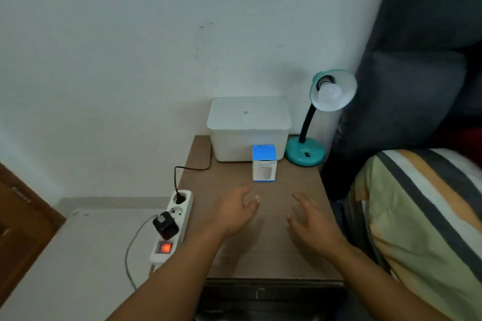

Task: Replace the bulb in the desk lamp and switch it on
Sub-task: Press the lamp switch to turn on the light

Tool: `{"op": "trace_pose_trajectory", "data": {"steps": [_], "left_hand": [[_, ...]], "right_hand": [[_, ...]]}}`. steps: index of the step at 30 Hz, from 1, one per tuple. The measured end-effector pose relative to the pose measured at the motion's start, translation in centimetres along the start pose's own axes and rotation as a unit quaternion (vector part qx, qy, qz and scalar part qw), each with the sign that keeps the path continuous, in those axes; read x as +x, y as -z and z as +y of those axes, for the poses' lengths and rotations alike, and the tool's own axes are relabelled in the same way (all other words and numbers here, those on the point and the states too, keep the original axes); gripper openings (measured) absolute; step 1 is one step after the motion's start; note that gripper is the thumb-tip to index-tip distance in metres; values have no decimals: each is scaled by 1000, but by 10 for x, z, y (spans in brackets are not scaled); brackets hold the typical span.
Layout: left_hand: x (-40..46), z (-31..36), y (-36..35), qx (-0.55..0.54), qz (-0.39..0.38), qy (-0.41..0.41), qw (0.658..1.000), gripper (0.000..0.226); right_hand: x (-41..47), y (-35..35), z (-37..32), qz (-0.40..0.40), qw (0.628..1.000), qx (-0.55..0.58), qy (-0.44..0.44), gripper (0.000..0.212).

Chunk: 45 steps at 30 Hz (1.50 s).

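At the far right corner of the worktop [224, 247], a small brown wood-grain surface set against a pale wall, stands the desk lamp [310, 138]: a round teal base, a black bendy neck and a teal dish-shaped shade tipped toward the camera, with a frosted white globe bulb [329, 92] seated in its dark socket and unlit. Just left of the lamp, along the far edge, sits a milky plastic storage box [247, 130] with rounded corners and a flat lid. In front of that, upright and near the middle of the worktop, is a small cardboard bulb carton [264, 163], blue on top and white on its face. A white power strip [170, 227] lies along the left edge, its red switch glowing, with a black plug and a chunky black adapter in its sockets. A striped pillow [422, 229] lies past the right edge. Both bare hands hover low over the near half of the worktop, palms down and fingers loosely spread: the left hand [236, 212] reaches closest to the carton without touching it, the right hand [311, 221] beside it. Each grip is wide and loose, holding nothing.
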<state>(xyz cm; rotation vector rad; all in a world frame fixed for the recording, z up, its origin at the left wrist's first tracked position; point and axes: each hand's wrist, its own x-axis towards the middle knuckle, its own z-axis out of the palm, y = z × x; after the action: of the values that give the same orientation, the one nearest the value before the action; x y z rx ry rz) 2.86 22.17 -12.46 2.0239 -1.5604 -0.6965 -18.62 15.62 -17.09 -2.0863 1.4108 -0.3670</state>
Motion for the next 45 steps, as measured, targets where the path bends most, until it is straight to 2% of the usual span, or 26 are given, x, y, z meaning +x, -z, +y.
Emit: {"op": "trace_pose_trajectory", "data": {"steps": [6,12,20,29,35,45], "left_hand": [[20,19,-58,96,-72,-38,992,63],[53,31,-96,120,-90,-72,986,62],[106,40,-127,127,-76,-103,984,66],[158,34,-150,162,-27,-112,980,68],[165,30,-161,198,2,-101,975,75],[165,31,-166,224,-8,-76,972,79]], "right_hand": [[-13,16,56,36,999,-15,-28,65],[4,20,91,21,998,-15,-54,66],[63,15,107,22,999,-21,-44,65],[138,11,106,83,995,-30,-38,64],[161,6,107,89,995,-38,-25,65],[166,5,107,93,991,-94,-19,68]]}}
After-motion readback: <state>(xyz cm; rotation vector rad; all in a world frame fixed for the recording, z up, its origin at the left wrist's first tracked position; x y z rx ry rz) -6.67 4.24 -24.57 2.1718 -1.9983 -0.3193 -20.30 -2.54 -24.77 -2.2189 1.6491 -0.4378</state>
